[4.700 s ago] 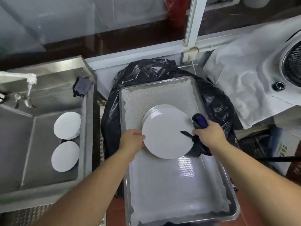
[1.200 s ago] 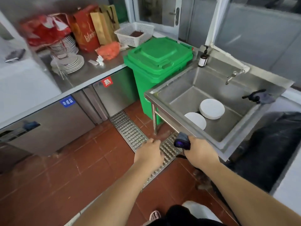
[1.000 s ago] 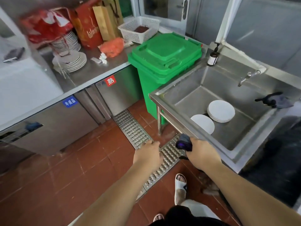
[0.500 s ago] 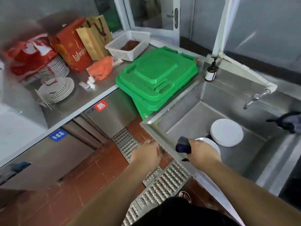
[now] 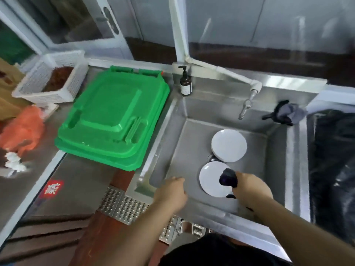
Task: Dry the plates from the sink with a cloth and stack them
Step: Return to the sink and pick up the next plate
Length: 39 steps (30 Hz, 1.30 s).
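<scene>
Both hands reach over the front rim of the square stainless-steel sink (image 5: 294,169). The right hand (image 5: 249,189) has its grip closed around a bunched dark purple-black cloth (image 5: 227,178), a wad of which sticks up above the thumb side of the fist. This hand hangs over the near right edge of a single round white plate (image 5: 210,179) that lies flat on the sink floor; the cloth overlaps the plate's right rim in the view, though whether it touches the plate cannot be told. The left hand (image 5: 172,192) hovers just left of that plate, over the bare sink floor near the front left corner, its fingers loosely curled and holding nothing.

Just behind the single plate, past the dark round drain (image 5: 212,158), sits a short stack of round white plates (image 5: 228,144), its near edge covering part of the drain. Above it a metal tap (image 5: 245,106) hangs from a white pipe. A brown pump bottle (image 5: 185,83) stands at the back left corner of the sink, and a dark grey glove (image 5: 286,114) lies on the back right rim. Left of the sink is a green plastic bin lid (image 5: 109,120), and beyond it on the steel bench (image 5: 55,120) a white mesh basket (image 5: 51,79). A black plastic bag (image 5: 332,160) lies to the right of the sink.
</scene>
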Motion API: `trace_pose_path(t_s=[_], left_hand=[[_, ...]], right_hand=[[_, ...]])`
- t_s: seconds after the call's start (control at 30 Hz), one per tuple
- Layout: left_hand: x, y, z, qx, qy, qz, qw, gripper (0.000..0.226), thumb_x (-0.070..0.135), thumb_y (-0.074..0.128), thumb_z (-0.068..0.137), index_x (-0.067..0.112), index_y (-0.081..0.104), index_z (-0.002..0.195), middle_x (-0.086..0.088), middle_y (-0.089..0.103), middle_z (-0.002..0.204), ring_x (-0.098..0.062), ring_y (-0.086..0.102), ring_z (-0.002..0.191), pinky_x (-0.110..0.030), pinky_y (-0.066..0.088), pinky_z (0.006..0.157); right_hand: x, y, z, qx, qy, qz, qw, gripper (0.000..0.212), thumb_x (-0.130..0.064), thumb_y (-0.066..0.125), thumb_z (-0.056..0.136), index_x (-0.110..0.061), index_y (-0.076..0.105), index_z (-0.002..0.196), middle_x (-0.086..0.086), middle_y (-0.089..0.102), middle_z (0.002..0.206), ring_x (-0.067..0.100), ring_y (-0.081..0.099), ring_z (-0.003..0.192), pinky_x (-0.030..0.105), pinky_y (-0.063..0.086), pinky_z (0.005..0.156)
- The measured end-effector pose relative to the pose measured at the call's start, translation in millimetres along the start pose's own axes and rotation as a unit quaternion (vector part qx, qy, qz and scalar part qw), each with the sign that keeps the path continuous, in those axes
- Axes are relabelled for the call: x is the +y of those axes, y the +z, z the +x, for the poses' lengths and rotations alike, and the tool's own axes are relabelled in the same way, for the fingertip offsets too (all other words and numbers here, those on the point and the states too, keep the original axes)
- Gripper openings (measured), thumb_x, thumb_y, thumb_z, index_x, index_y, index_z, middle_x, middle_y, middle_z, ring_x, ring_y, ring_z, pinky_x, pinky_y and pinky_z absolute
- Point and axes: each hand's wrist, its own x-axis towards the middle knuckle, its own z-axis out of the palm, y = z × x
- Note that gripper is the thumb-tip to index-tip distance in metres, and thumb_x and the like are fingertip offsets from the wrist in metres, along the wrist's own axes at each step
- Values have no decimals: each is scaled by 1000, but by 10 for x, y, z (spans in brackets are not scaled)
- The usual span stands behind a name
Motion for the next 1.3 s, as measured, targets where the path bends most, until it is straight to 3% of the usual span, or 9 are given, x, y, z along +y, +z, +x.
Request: trace_pose_path(t_s=[0.17, 0.27, 0.43, 0.53, 0.63, 0.83, 0.93, 1.07, 1.3], left_hand=[[-119, 20, 738, -53, 56, 11, 997, 46, 30, 56, 93, 23, 59, 139, -7, 63, 136, -31, 63, 120, -40, 53, 102], [-154, 107, 1088, -87, 64, 24, 994, 46, 30, 54, 94, 25, 58, 140, -6, 61, 139, -31, 61, 123, -42, 51, 104], [-122, 308, 1439, -131, 90, 104, 982, 44, 34, 51, 93, 27, 58, 137, -4, 64, 137, -31, 62, 122, -41, 52, 100], [-57, 444, 1602, -157, 84, 120, 977, 50, 33, 50, 96, 28, 52, 146, -3, 59, 146, -30, 58, 129, -40, 48, 104], [26, 618, 1789, -177, 80, 130, 972, 44, 30, 50, 97, 23, 56, 140, -7, 62, 140, -33, 60, 125, -42, 51, 104], [141, 1022, 2177, -199, 38, 71, 977, 53, 27, 52, 97, 21, 51, 150, -7, 54, 153, -32, 55, 136, -41, 47, 109], [174, 1279, 2389, -186, 16, 38, 982, 48, 28, 54, 98, 15, 55, 144, -12, 58, 146, -34, 58, 130, -39, 47, 105], [222, 1606, 2613, -171, -9, -13, 985, 34, 29, 54, 98, 12, 64, 125, -16, 67, 130, -38, 63, 117, -37, 48, 88], [336, 2088, 2876, -143, -139, -144, 969, 37, 20, 56, 94, 8, 62, 128, -15, 68, 128, -39, 64, 113, -39, 54, 89]], right_hand=[[104, 74, 131, 14, 110, 128, 986, 6, -28, 58, 96, -33, 62, 98, -8, 68, 77, 14, 63, 67, 30, 44, 51], [199, 212, 206, 26, 169, 171, 970, 14, -25, 50, 98, -25, 64, 99, -6, 67, 76, 14, 61, 66, 30, 42, 51], [407, 389, 361, 24, 252, 246, 936, 9, -25, 57, 97, -20, 64, 92, 0, 68, 75, 18, 62, 66, 29, 41, 51], [523, 485, 506, 32, 285, 273, 918, 12, -20, 61, 94, -23, 59, 83, 1, 66, 73, 18, 60, 65, 27, 39, 51], [617, 603, 708, 23, 293, 287, 911, 9, -20, 60, 93, -19, 60, 84, 4, 67, 75, 20, 61, 67, 27, 40, 53], [770, 916, 1132, 12, 293, 301, 907, 6, -19, 60, 92, -15, 64, 90, 5, 67, 80, 22, 61, 71, 33, 43, 58], [855, 1112, 1345, 12, 299, 305, 904, 9, -22, 59, 93, -15, 64, 90, 5, 67, 79, 22, 61, 70, 31, 42, 56], [990, 1337, 1567, 38, 319, 315, 893, 12, -28, 60, 94, -17, 62, 90, 1, 65, 76, 17, 58, 65, 26, 35, 51], [1268, 1552, 1731, 96, 339, 333, 875, 10, -26, 63, 90, -19, 64, 98, -1, 65, 81, 14, 58, 69, 25, 38, 56]])
